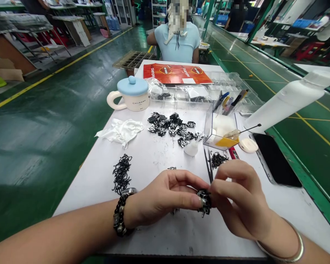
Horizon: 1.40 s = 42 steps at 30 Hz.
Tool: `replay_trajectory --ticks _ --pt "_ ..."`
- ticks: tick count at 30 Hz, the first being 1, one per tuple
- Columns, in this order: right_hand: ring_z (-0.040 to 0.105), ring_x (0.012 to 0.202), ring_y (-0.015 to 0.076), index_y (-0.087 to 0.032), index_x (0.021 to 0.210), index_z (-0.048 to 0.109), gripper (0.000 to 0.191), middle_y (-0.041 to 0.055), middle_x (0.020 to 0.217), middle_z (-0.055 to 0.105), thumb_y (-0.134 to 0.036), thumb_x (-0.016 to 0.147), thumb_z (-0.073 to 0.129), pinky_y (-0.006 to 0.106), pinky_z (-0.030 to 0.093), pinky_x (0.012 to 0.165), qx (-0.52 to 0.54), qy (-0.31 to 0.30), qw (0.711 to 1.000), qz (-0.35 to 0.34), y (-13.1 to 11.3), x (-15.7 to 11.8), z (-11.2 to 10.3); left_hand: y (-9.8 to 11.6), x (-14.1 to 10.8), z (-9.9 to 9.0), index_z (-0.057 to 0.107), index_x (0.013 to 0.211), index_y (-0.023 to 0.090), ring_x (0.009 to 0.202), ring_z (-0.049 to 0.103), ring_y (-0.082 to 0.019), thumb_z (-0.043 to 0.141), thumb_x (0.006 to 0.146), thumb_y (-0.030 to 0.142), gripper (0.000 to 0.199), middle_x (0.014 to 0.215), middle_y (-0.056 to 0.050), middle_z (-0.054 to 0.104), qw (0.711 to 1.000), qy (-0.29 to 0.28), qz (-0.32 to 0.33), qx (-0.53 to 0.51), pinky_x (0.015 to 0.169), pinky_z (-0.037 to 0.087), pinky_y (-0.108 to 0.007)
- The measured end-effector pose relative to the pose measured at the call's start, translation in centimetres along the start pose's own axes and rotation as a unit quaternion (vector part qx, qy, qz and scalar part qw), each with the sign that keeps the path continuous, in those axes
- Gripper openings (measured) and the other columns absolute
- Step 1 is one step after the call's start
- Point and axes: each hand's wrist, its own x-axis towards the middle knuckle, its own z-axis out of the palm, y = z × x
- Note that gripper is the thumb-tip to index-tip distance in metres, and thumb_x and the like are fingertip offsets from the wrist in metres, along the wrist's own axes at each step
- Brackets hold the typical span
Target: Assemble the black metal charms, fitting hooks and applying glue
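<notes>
Black emblem (204,201) pinched between left hand (165,198) and right hand (240,200), tweezers (208,167) just beyond.

Taking the heap of emblems (172,126) as centre — the mug (132,94) lies behind-left, the crumpled glove (122,131) left, the clear box (218,128) right, the pile of chains (121,173) nearer-left.

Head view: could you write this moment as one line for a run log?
left hand: grip on black metal piece | right hand: pinching same piece | nearby: pile of black emblems, tweezers | white table

black ornament (204,201) mostly hidden by hands, perhaps metal, phone (276,160) corner covered
</notes>
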Motion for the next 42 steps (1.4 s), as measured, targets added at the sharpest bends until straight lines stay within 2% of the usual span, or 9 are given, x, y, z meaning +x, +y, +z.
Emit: replay_trajectory --ticks 3,7,13,17,24,34,37,42 --pt "0.044 0.067 0.0132 -0.018 0.089 0.052 0.022 0.0029 0.076 0.043 -0.004 0.073 0.049 0.033 0.035 0.058 -0.018 0.012 0.999 -0.033 0.3 0.1 0.0 -0.1 0.0 -0.1 0.069 0.089 0.012 0.075 0.064 -0.011 0.08 0.063 0.016 0.029 0.079 -0.004 0.07 1.0 0.007 -0.003 0.0 0.072 0.047 -0.021" --pt "0.046 0.065 0.0127 -0.018 0.088 0.053 0.023 0.0026 0.075 0.044 -0.003 0.071 0.048 0.032 0.035 0.059 -0.002 0.018 0.999 -0.03 0.2 0.3 0.2 -0.3 0.0 0.0 0.069 0.089 0.011 0.076 0.065 -0.012 0.08 0.062 0.017 0.03 0.08 -0.005 0.07 1.0 0.002 -0.001 -0.013 0.074 0.047 -0.023" --pt "0.043 0.073 0.0126 -0.017 0.093 0.051 0.024 0.0039 0.085 0.042 -0.002 0.075 0.047 0.031 0.04 0.063 0.032 0.0 0.999 -0.007 0.1 0.2 0.0 -0.3 0.0 -0.1 0.068 0.088 0.012 0.071 0.065 -0.009 0.078 0.065 0.01 0.026 0.077 -0.003 0.07 0.999 -0.021 0.01 -0.025 0.067 0.047 -0.018" --pt "0.044 0.076 0.0138 -0.018 0.092 0.052 0.022 0.0042 0.086 0.042 -0.003 0.076 0.052 0.031 0.041 0.064 0.033 -0.028 0.999 0.007 0.1 0.2 -0.6 -0.2 0.0 -0.2 0.068 0.089 0.012 0.073 0.066 -0.01 0.078 0.065 0.01 0.026 0.079 -0.004 0.072 1.0 -0.024 0.008 -0.019 0.068 0.048 -0.019" --pt "0.046 0.079 0.015 -0.018 0.09 0.053 0.018 0.0052 0.085 0.041 -0.004 0.078 0.055 0.031 0.044 0.063 0.102 -0.046 0.992 0.053 -0.1 0.3 -1.2 -0.1 -0.2 -0.3 0.069 0.089 0.013 0.078 0.065 -0.01 0.077 0.066 0.01 0.025 0.085 -0.003 0.07 0.999 -0.039 0.009 0.005 0.071 0.049 -0.019" --pt "0.046 0.076 0.0147 -0.017 0.092 0.055 0.019 0.0052 0.084 0.042 -0.006 0.077 0.057 0.031 0.043 0.06 0.079 -0.034 0.996 0.035 0.0 0.4 -1.3 -0.2 -0.2 -0.4 0.069 0.09 0.015 0.08 0.064 -0.011 0.079 0.064 0.013 0.028 0.085 -0.003 0.069 0.999 -0.029 0.005 0.012 0.074 0.049 -0.023" --pt "0.046 0.071 0.0137 -0.018 0.094 0.059 0.022 0.0034 0.078 0.043 -0.006 0.076 0.058 0.031 0.04 0.058 0.062 -0.035 0.997 0.014 0.0 0.3 -1.5 -0.1 -0.2 -0.4 0.068 0.091 0.015 0.079 0.065 -0.011 0.079 0.064 0.013 0.029 0.084 -0.003 0.07 0.999 -0.026 -0.012 0.014 0.075 0.049 -0.022" --pt "0.047 0.067 0.0133 -0.019 0.091 0.063 0.017 0.0023 0.07 0.047 -0.009 0.077 0.06 0.032 0.038 0.059 0.008 -0.021 1.0 0.002 -0.2 0.1 -1.5 -0.2 -0.2 -0.5 0.068 0.092 0.014 0.085 0.066 -0.013 0.078 0.066 0.013 0.028 0.089 -0.005 0.071 0.999 -0.041 0.002 0.014 0.079 0.049 -0.024"
